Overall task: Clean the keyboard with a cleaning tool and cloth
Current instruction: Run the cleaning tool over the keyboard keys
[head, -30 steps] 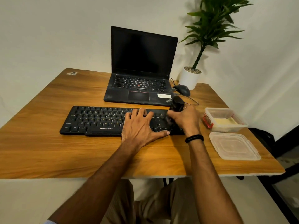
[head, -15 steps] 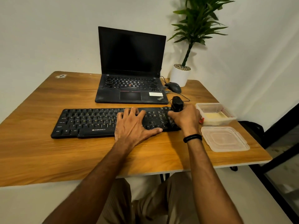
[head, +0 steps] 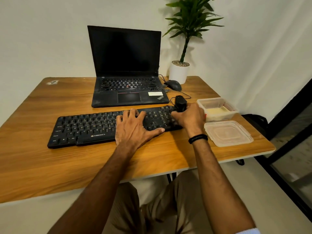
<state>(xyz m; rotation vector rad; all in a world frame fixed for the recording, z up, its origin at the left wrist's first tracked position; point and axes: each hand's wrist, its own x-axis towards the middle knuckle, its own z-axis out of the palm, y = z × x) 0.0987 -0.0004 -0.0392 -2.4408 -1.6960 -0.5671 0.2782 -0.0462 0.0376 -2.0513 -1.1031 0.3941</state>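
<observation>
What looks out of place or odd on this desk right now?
Nothing looks spilled or broken. The lid lies loose on the table, in front of its open plastic box. The laptop looks dusty around its keys.

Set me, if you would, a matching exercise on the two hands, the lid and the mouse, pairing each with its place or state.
1. left hand
2. right hand
3. lid
4. mouse

a. beside the pot
b. flat on the keyboard
c. gripping the tool
d. on the near side of the tub

Pairs: 1-b, 2-c, 3-d, 4-a.
</observation>
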